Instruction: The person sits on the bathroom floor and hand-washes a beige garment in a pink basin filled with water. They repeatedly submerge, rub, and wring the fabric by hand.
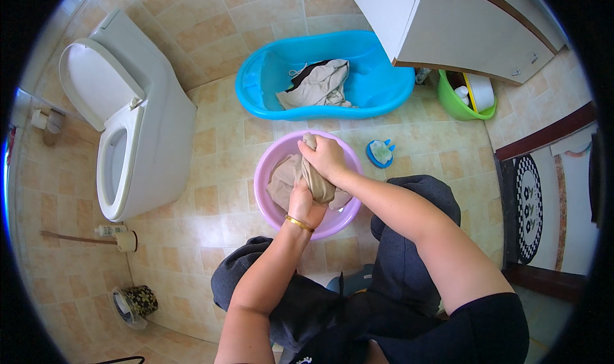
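A beige cloth garment lies bunched in a round pink plastic basin on the floor before me. My right hand grips a twisted upper part of it, with a short end sticking up past the thumb. Lower and to the left, my left hand holds a folded bulge of the same cloth from beneath; a gold-coloured bracelet circles that wrist. Both hands are over the basin. Some of the cloth rests against the basin's right inner side, partly covered by my hands.
Beyond the basin stands a blue baby bathtub with a light garment inside. A blue soap dish with pale soap sits right of the basin. Left is a white toilet, lid raised. A cabinet overhangs a green basin.
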Available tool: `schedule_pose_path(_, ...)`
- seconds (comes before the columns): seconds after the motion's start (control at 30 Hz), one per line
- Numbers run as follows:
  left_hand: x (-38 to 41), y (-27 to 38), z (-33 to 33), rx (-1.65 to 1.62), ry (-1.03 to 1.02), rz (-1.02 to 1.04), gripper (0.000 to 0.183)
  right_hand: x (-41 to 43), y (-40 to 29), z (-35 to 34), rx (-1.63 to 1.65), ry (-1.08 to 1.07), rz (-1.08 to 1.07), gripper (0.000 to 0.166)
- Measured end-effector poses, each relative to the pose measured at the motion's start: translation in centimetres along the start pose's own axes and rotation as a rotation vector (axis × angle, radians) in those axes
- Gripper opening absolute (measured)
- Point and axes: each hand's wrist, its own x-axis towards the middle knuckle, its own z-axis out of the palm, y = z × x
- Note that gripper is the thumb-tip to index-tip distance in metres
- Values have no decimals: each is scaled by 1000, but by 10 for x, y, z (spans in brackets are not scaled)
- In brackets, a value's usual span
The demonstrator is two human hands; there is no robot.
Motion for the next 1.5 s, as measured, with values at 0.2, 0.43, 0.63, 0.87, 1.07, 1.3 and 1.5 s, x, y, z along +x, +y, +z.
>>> schedule_pose_path(0.2,4,13,-1,-56,14,-17,35,-30,-23,-5,55,72,-142,29)
schedule_pose_path(0.43,29,-3,-39,-245,-40,41,37,-52,-14,2,-93,13,-416,28)
schedule_pose_path(0.63,2,-3,-4,1,-108,-11,39,-9,4,-2,7,128,-82,35)
schedule_pose_path(0.87,49,19,-97,-300,-718,-76,43,-91,-62,-3,152,-106,-587,25)
schedule_pose_path(1.07,-3,-10,4,-126,-98,-44,37,-13,-7,-10,-12,89,-148,27)
schedule_pose_path(1.3,-2,0,6,-120,-218,15,28,-42,-28,-14,-83,108,-246,28)
schedule_pose_path(1.5,37,-1,-74,-381,-522,8,31,-67,-35,6,56,67,-479,32)
